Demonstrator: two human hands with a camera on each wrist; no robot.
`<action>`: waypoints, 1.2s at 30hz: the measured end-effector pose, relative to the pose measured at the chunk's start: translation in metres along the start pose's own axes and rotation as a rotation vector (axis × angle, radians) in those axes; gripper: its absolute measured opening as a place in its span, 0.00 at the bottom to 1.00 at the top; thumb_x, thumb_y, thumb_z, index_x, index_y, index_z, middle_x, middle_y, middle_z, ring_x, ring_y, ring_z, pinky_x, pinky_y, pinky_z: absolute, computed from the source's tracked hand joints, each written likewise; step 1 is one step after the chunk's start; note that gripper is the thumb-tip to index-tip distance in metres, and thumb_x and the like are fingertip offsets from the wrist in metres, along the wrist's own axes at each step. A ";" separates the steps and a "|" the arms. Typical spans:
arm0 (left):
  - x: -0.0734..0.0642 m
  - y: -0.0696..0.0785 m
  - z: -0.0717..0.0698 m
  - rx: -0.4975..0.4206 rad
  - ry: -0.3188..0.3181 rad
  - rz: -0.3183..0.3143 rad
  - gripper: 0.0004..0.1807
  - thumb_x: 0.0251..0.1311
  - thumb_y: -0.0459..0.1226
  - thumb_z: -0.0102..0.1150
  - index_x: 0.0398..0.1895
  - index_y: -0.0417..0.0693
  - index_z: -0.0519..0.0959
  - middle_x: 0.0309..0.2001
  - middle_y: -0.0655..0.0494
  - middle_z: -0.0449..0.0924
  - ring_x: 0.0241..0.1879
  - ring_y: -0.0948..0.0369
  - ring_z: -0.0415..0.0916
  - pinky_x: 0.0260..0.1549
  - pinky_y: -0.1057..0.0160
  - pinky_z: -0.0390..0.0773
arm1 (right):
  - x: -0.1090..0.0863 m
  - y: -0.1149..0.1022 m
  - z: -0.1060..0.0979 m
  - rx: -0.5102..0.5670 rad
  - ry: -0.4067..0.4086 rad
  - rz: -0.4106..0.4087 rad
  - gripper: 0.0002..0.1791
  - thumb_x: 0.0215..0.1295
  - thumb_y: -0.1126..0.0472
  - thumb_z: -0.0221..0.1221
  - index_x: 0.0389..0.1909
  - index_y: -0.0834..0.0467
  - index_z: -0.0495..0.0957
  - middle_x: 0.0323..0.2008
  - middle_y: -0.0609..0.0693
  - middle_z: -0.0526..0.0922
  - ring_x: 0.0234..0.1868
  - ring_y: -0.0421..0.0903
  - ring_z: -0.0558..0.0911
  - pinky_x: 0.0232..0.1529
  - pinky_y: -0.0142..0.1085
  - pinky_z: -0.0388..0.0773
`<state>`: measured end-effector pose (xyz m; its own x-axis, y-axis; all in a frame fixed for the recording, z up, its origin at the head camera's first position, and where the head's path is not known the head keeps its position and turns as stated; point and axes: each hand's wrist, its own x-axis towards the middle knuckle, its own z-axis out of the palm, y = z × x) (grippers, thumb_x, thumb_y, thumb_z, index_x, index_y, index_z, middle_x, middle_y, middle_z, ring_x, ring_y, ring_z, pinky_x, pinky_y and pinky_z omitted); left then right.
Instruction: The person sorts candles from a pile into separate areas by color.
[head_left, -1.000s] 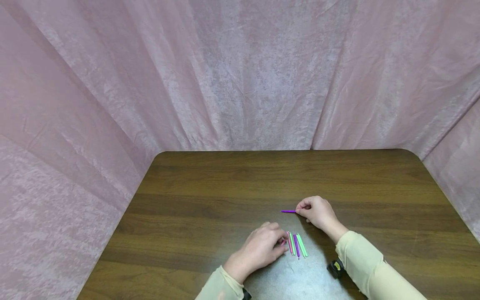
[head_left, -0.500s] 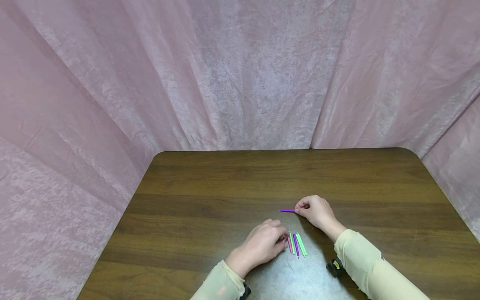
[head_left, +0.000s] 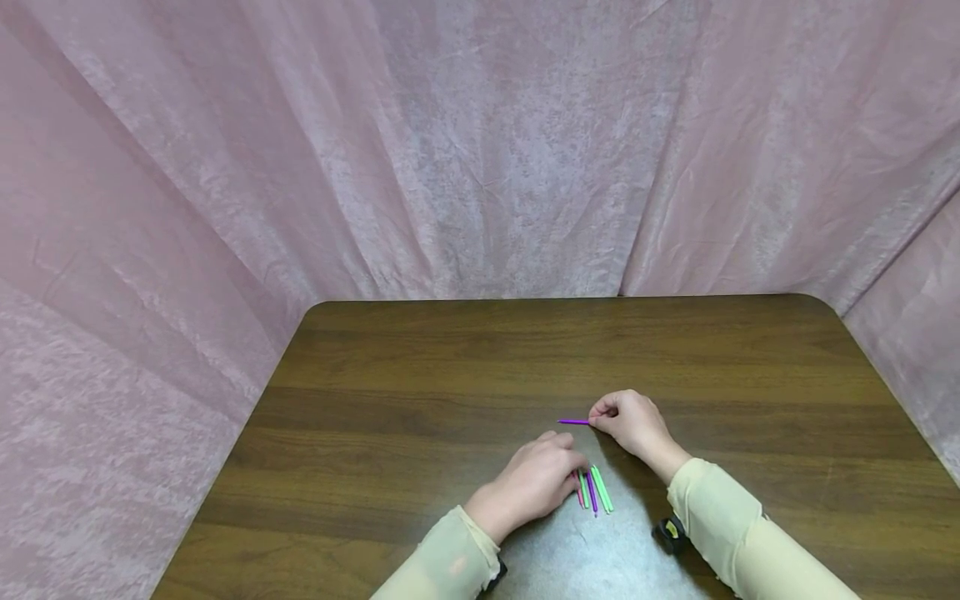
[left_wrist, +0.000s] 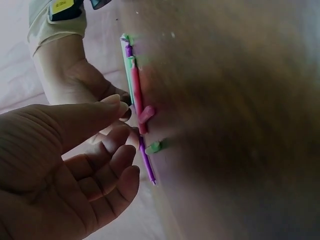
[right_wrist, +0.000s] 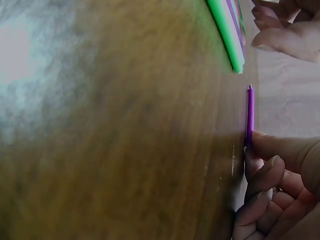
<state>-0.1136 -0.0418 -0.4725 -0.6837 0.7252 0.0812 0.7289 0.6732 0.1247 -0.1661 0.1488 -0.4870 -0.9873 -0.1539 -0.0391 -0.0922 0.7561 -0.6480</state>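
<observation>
The left hand (head_left: 527, 479) arches back-up over the left end of a row of sticks, nearly midway between the bench (head_left: 405, 358)'s left and right edges, well short of its far edge. Its grip is loose, with a gap between thumb and lower fingers in the left wrist view; fingertip contact cannot be told. The right hand (head_left: 634, 425), wrist bent inward, pinches one end of a purple stick (head_left: 573, 422) beyond the row; the stick points toward the left edge.

The right wrist view shows this stick's narrow tip and the thumb pressing its other end. The left wrist view shows a short pink piece (left_wrist: 147, 114) and a short green piece (left_wrist: 154, 147), indistinct in the head view.

The row counts one red stick (left_wrist: 137, 92), a second purple stick (head_left: 593, 493) and at least two green sticks (head_left: 603, 490).
</observation>
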 end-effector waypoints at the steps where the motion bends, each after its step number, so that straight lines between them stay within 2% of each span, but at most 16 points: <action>1: 0.001 0.000 0.000 0.009 -0.003 0.003 0.08 0.57 0.42 0.66 0.40 0.60 0.85 0.29 0.64 0.69 0.32 0.64 0.68 0.29 0.70 0.68 | 0.000 0.000 0.000 0.003 0.001 0.000 0.04 0.56 0.60 0.67 0.24 0.51 0.84 0.25 0.41 0.83 0.32 0.42 0.79 0.36 0.42 0.73; 13: 0.009 0.001 0.002 0.029 -0.025 0.019 0.07 0.56 0.40 0.66 0.38 0.63 0.85 0.32 0.64 0.73 0.36 0.63 0.71 0.31 0.69 0.71 | -0.004 0.003 -0.001 0.056 0.010 -0.008 0.03 0.57 0.62 0.67 0.25 0.53 0.85 0.26 0.43 0.84 0.32 0.41 0.79 0.39 0.43 0.74; 20: 0.010 0.000 0.003 0.046 -0.031 0.018 0.07 0.55 0.41 0.67 0.37 0.62 0.85 0.33 0.64 0.74 0.37 0.63 0.72 0.33 0.69 0.72 | -0.007 0.004 -0.003 0.082 0.004 -0.002 0.03 0.57 0.62 0.67 0.26 0.54 0.84 0.24 0.43 0.83 0.25 0.38 0.75 0.33 0.38 0.71; 27: 0.012 0.001 0.004 0.066 -0.034 0.015 0.07 0.55 0.42 0.68 0.37 0.63 0.85 0.34 0.64 0.75 0.38 0.63 0.72 0.33 0.68 0.73 | -0.008 0.005 -0.003 0.099 0.023 0.000 0.02 0.57 0.61 0.67 0.27 0.54 0.85 0.25 0.43 0.84 0.25 0.37 0.76 0.33 0.37 0.71; 32: 0.013 0.001 0.005 0.078 -0.034 0.007 0.07 0.53 0.42 0.69 0.36 0.62 0.84 0.33 0.64 0.74 0.38 0.63 0.72 0.32 0.68 0.73 | -0.009 0.006 -0.003 0.125 0.022 0.013 0.02 0.57 0.61 0.67 0.27 0.55 0.85 0.22 0.43 0.83 0.19 0.37 0.75 0.26 0.35 0.70; 36: 0.014 0.002 0.006 0.105 -0.035 0.000 0.07 0.51 0.43 0.69 0.35 0.62 0.84 0.33 0.64 0.74 0.38 0.63 0.72 0.33 0.68 0.73 | -0.009 0.007 -0.003 0.132 0.024 0.013 0.03 0.58 0.60 0.66 0.27 0.55 0.85 0.21 0.42 0.81 0.17 0.37 0.75 0.25 0.36 0.70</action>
<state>-0.1217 -0.0297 -0.4766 -0.6832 0.7288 0.0459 0.7301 0.6831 0.0201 -0.1582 0.1573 -0.4890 -0.9913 -0.1280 -0.0308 -0.0630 0.6670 -0.7423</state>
